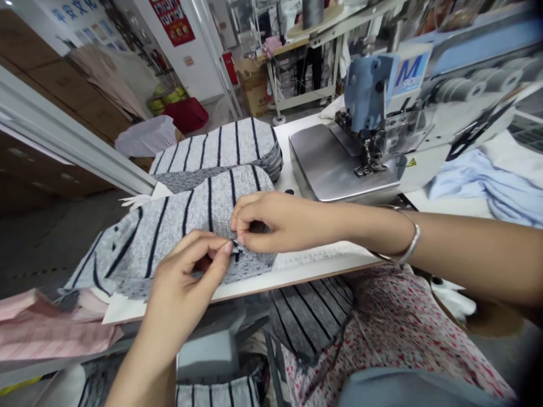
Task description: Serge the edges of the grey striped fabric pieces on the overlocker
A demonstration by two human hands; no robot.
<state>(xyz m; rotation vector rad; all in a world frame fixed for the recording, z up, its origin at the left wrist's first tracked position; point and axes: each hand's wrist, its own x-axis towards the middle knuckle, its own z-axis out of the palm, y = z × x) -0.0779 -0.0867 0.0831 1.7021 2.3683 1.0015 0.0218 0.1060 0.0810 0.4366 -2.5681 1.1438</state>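
A stack of grey fabric pieces with dark stripes [190, 220] lies along the table's left part. At its near edge, my left hand [190, 271] pinches a bit of the striped fabric between thumb and forefinger. My right hand [271, 223], its fingers curled, grips the same edge just beside the left fingertips. The exact layers between the fingers are too small to make out. Behind it sits a second striped stack [220, 144], apart from both hands.
A blue and white sewing machine [369, 96] with a metal plate [335, 164] stands to the right. Light blue cloth [479, 181] lies beyond it. A white post [76, 130] rises at the left. Dark striped fabric [311, 314] hangs below the table edge, near pink cloth [51, 328].
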